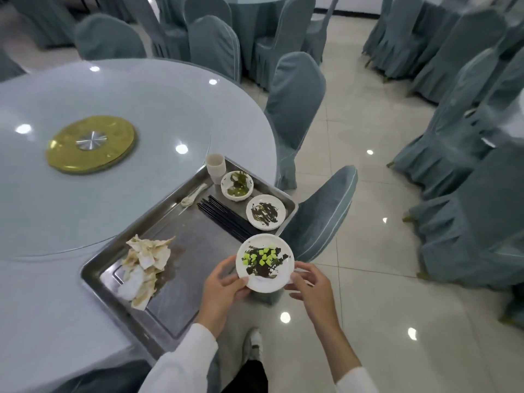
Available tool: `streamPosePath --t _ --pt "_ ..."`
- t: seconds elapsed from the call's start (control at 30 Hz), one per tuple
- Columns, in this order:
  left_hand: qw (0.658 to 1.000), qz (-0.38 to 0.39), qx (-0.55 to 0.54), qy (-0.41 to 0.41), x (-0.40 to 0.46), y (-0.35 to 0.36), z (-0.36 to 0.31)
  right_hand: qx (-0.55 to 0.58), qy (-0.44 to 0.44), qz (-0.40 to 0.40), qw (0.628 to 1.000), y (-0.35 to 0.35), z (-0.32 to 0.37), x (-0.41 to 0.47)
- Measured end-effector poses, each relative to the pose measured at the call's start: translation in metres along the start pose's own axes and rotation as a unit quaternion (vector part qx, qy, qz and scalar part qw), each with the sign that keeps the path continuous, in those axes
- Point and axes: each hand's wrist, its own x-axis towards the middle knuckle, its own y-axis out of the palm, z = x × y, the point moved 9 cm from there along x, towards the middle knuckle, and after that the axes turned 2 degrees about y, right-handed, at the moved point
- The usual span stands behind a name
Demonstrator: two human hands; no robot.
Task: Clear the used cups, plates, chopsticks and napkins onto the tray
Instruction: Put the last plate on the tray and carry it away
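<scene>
the plate (265,263), white and smeared dark with small green cubes on it, is held level in the air over the near right corner of the tray (195,251), partly above the tray's rim and partly out over the floor (368,251). the left hand (224,285) grips its near left edge, thumb on the rim and fingers curled beneath. the right hand (309,287) is at the plate's right edge with fingers loosely bent; whether it truly pinches the rim or only steadies it i cannot tell. the bare middle of the tray lies to the left and a little far of the plate, so the left hand is the nearer one to carry it in.

the tray is long, its axis running from near left to far right, and it overhangs the bench (113,109) edge. in it: crumpled napkins (146,265) at the near left end, black chopsticks (224,219) laid along the tray near the middle, a white spoon (194,195) just left of them, a soiled plate (265,212) and a bowl (237,185) with green scraps at the far right, and a cup (215,165) upright in the far corner.

a gold turntable hub (92,144) sits at the bench's middle. covered chairs (320,211) stand around.
</scene>
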Motion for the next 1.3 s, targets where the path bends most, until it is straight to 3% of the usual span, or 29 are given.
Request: streamPosePath --t 0.4,0.77,1.3 --pt "0.997 -0.07 -0.021 -0.018 0.109 -0.003 -0.044 -0.105 -0.045 -0.019 0.993 0.056 0.067 0.127" --pt "0.985 -0.15 -0.004 -0.082 0.156 0.011 -0.026 -0.209 0.006 0.009 0.978 0.061 0.063 0.233" --pt "0.962 -0.227 -0.017 -0.149 0.201 0.05 0.002 -0.416 0.009 0.043 0.908 0.058 0.049 0.309"
